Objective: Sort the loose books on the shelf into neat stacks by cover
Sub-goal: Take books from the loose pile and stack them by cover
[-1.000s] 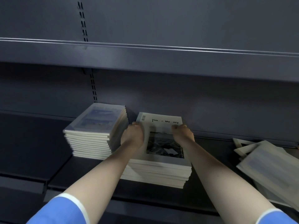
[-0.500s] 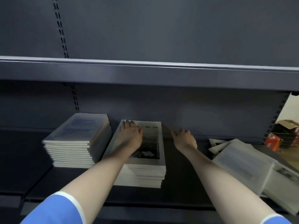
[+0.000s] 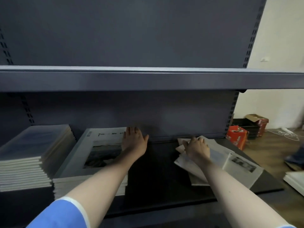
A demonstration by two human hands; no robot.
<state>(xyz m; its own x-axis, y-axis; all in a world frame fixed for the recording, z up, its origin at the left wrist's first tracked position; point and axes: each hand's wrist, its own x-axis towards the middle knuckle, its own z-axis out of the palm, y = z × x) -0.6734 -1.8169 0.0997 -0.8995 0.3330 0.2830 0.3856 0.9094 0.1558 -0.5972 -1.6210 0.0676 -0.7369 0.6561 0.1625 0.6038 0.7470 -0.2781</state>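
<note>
Here the dark shelf (image 3: 161,183) in front of me carries everything, under a second board above. Largest on it is the stack with blue covers (image 3: 31,155) at the far left, squared and pushed near the back panel, cut off by the frame edge. Just beside it stands the photo-cover stack (image 3: 92,158), its title partly legible and partly covered by my arm; I judge both piles are already sorted. To the right, well apart across bare shelf, lies the loose pile of books (image 3: 218,162), fanned and crooked, one blue cover over a photo cover, so the sorting is not yet done there.

My left hand (image 3: 134,142) rests flat on the far right corner of the photo-cover stack, fingers straight, holding nothing, probably to keep that pile square. My right hand (image 3: 196,149) lies on the loose pile, its fingers (image 3: 189,141) bent over the top book's far edge; whether they actually grip it I cannot tell, since the fingertips are blurred. How many books lie under it is hidden.
</note>
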